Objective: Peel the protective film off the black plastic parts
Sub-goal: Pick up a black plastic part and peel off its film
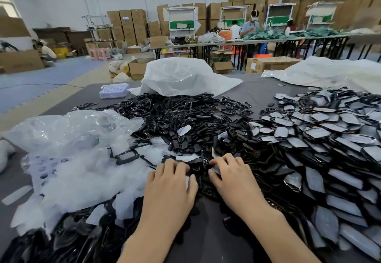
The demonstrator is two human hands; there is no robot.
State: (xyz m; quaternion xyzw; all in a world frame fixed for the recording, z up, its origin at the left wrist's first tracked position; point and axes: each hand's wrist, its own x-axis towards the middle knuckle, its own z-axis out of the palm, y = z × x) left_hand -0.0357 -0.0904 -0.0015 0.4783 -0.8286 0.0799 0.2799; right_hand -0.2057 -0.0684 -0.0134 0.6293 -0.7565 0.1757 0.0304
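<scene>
My left hand [171, 182] and my right hand [231, 177] meet at the middle of the table over one black plastic part [196, 165]. Both sets of fingers curl down onto it. A pale piece of film [216, 169] shows under my right fingertips. To the right spreads a big heap of black parts with grey film on them [321, 139]. Behind my hands lies a heap of bare black parts [175, 114]. Peeled white film pieces [86, 180] pile up on the left.
A crumpled clear bag [68, 131] lies at the left and a white bag [179, 77] at the back. A small lilac tray [114, 90] sits at the far left edge. More plastic sheeting [329, 73] covers the far right. People work at benches behind.
</scene>
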